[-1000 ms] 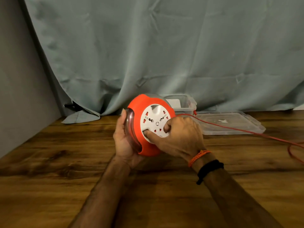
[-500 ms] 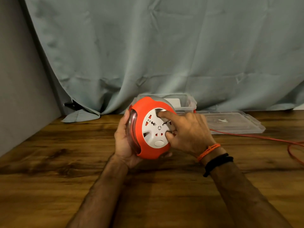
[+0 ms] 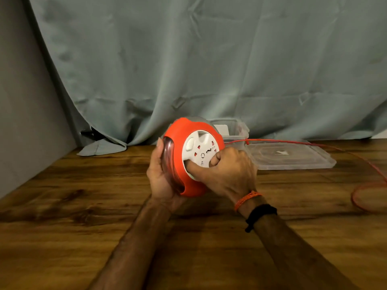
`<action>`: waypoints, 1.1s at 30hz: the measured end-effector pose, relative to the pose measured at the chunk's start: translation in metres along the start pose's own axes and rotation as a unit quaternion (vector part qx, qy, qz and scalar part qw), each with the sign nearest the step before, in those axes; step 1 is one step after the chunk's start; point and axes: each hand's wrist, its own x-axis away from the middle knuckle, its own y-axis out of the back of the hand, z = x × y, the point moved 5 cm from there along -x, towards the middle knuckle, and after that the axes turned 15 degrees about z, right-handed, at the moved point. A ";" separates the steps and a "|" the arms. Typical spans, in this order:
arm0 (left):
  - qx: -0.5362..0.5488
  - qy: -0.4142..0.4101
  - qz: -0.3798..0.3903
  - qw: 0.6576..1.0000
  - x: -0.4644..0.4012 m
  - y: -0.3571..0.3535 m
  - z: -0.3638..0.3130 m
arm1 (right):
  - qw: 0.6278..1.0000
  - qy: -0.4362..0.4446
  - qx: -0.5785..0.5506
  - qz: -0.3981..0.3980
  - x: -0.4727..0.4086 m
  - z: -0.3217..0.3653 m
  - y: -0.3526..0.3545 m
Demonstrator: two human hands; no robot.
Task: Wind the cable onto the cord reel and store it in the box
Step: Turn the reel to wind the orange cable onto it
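The table (image 3: 62,237) lies open around your hands, its far edge at the curtain. The box (image 3: 234,128) sits just behind the reel (image 3: 180,147), its lid (image 3: 293,155) to the right. Your left hand (image 3: 161,176) cups the reel's back; your right hand (image 3: 226,172) curls onto its white face (image 3: 196,147). The cable (image 3: 314,144) runs off right, so slack feeds from there.

Dim, warm light w/ soft shadows under both arms on the table (image 3: 62,206). Pic is a bit blurry, esp. the red cable (image 3: 366,185) at right. Edges bend some, wide lens.
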 end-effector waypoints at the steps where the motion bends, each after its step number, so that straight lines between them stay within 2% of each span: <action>1: 0.005 0.002 0.007 1.000 -0.001 -0.002 0.000 | 1.000 -0.003 -0.005 0.005 0.000 0.002 -0.001; 4: 0.035 0.022 0.036 0.998 0.000 -0.003 -0.002 | 0.998 0.043 0.028 0.028 -0.003 0.008 0.005; 10: 0.057 0.079 0.110 0.989 0.003 -0.003 -0.002 | 0.968 0.222 0.107 0.036 -0.008 0.008 0.033; 12: 0.052 0.090 0.099 0.990 0.004 -0.002 -0.001 | 0.957 0.238 0.156 0.054 -0.005 0.009 0.029; 17: 0.035 0.092 0.069 0.993 0.005 0.003 -0.001 | 0.941 0.261 0.217 0.008 -0.001 0.008 0.017; 23: 0.024 0.087 0.060 0.994 0.004 0.001 0.001 | 0.949 0.221 0.222 -0.043 -0.002 -0.002 0.019; 25: 0.031 0.042 0.044 0.998 0.002 0.002 -0.001 | 0.966 0.176 0.182 -0.047 0.000 -0.001 0.016; 28: 0.029 0.001 0.024 0.999 -0.001 0.000 -0.002 | 0.996 0.063 0.064 -0.015 0.001 0.002 0.004; 31: 0.002 -0.027 -0.006 1.000 -0.001 0.002 -0.002 | 1.000 -0.003 0.006 -0.013 0.003 0.006 -0.002; 33: -0.018 -0.035 -0.034 0.999 0.000 0.005 -0.002 | 1.000 -0.013 0.000 0.004 0.003 0.007 -0.002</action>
